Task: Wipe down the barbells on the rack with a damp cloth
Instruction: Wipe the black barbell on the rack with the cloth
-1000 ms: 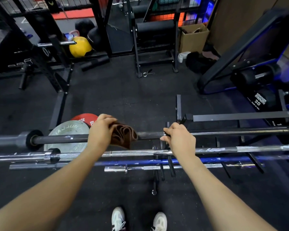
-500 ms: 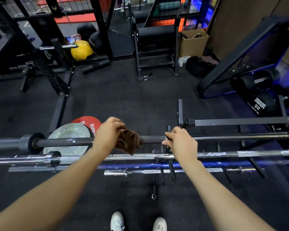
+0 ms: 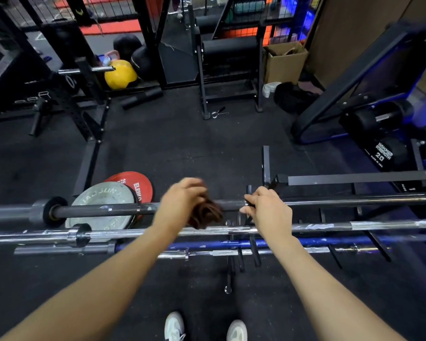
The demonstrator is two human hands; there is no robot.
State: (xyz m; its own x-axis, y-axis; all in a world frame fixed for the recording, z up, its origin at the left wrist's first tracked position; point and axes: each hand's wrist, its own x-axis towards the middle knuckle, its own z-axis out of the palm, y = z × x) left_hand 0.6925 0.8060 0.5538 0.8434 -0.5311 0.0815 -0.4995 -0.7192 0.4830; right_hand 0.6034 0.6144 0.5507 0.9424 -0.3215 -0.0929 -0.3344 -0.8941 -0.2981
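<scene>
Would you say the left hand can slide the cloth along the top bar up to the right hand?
Probably yes. The left hand grips the cloth on the top bar, and only bare bar lies before the right hand, which holds that same bar.

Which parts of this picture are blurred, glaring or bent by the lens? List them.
Head view: the left hand and the brown cloth it grips are smeared by motion; the right hand on the black barbell is sharp. Head view: blue light tints the right side, with glare on the chrome barbell. Head view: the wide lens bows the bars and stretches the forearms.
</scene>
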